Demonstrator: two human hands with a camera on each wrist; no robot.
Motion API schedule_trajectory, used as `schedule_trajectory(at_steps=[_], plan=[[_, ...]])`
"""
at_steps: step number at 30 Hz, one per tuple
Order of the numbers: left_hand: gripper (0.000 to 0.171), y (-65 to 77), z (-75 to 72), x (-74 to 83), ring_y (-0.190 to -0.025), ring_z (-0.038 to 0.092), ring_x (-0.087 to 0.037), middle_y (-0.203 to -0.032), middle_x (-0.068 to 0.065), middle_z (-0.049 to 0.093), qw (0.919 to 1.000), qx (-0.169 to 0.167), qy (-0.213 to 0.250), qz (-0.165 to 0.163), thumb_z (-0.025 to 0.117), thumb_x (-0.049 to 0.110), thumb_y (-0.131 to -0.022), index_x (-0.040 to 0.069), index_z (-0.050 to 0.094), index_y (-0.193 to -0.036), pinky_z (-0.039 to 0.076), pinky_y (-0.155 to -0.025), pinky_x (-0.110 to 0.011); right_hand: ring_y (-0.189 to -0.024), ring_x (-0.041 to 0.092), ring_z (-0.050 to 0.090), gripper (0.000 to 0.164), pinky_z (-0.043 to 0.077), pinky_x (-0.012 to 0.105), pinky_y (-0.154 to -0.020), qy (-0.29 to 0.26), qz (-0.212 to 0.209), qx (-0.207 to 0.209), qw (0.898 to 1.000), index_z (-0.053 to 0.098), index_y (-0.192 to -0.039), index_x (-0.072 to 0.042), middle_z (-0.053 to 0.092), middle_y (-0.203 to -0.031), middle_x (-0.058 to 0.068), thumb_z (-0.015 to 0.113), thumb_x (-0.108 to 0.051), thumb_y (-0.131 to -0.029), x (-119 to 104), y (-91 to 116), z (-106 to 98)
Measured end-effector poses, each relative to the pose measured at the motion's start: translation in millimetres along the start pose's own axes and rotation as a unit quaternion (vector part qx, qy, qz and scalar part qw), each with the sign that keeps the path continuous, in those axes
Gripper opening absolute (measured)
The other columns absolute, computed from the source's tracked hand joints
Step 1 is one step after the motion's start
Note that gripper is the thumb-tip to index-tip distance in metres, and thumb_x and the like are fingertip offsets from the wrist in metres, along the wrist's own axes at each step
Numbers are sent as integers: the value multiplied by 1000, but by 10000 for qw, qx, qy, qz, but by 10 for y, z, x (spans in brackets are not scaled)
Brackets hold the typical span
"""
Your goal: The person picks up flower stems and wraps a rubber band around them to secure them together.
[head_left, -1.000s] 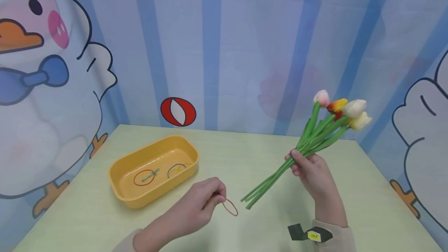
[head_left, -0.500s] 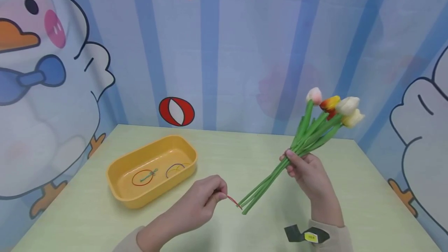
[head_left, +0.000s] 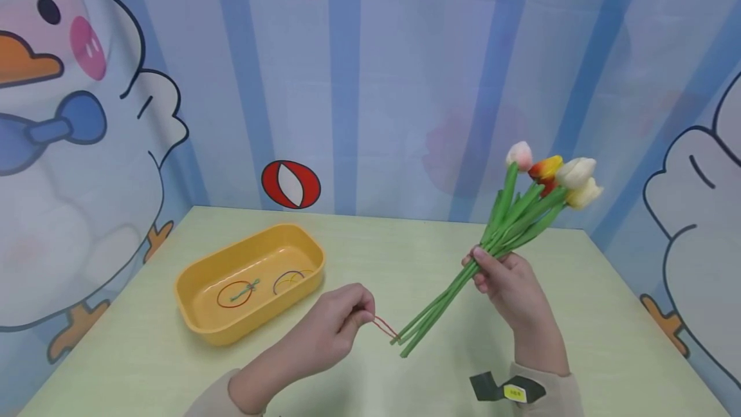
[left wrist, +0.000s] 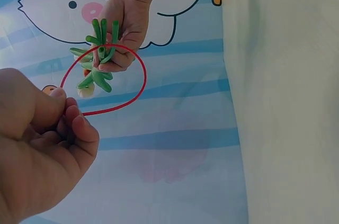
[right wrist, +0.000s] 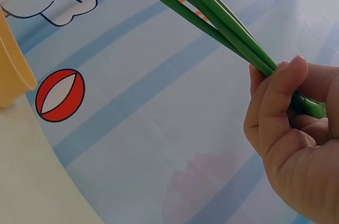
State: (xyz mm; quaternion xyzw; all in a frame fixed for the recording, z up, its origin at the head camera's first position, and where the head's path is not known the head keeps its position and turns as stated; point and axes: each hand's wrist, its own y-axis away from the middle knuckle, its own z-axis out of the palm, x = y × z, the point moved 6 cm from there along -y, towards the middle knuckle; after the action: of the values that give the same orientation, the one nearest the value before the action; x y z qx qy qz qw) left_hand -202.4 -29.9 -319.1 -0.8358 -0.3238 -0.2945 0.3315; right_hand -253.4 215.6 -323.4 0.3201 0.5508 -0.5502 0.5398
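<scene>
My left hand [head_left: 332, 327] pinches a red rubber band [left wrist: 145, 78] between thumb and fingers, its loop hanging toward the right. In my right hand [head_left: 515, 291] is a bunch of artificial tulips [head_left: 523, 214], gripped around the green stems. The blooms, in pink, red-yellow, white and pale yellow, point up and right. The cut stem ends slant down toward the left hand, and the band's far end meets them in the head view. From the left wrist the loop overlaps some stem ends; how many pass through it, I cannot tell.
On the left of the pale green table [head_left: 440, 378] stands a yellow tray [head_left: 197, 327]. Inside lie a red band [head_left: 219, 298], a knotted green band [head_left: 246, 289] and further thin bands. A curtain [head_left: 393, 82] printed with ducks hangs behind.
The tulip bunch and right hand have shifted slightly left and their stem ends down. The rubber band, apart from the stems one second ago, now reaches the stem tips and looks stretched longer.
</scene>
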Motion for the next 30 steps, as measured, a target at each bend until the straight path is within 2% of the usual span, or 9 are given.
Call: schedule_trajectory(at_steps=[6,18,30], plan=[[8,-39,-13,-4,-68,42,-7,-78,3,48,10000,-7,-4,-43,55,3,-96,7,54,-89,42,-61,-21,-61,-1,52,21,44,12,-55,80,30,-184,9998,65,-89,-15,67,-82,-8,49,-12,-101,17,-4,54],[8,-132,-6,41,-70,44,-8,-80,2,51,9999,1,-63,105,55,3,-95,7,54,-88,44,-63,-22,-61,0,51,18,44,13,-55,219,264,-433,9985,65,-88,-15,67,-83,-6,52,-14,-100,119,-46,222],[9,-209,-8,32,-67,42,-8,-78,2,48,9999,-10,-131,-20,54,1,-96,6,53,-88,42,-60,-22,-61,2,50,16,43,15,-57,519,524,-695,9949,64,-89,-12,66,-81,-5,53,-13,-99,215,-51,425]])
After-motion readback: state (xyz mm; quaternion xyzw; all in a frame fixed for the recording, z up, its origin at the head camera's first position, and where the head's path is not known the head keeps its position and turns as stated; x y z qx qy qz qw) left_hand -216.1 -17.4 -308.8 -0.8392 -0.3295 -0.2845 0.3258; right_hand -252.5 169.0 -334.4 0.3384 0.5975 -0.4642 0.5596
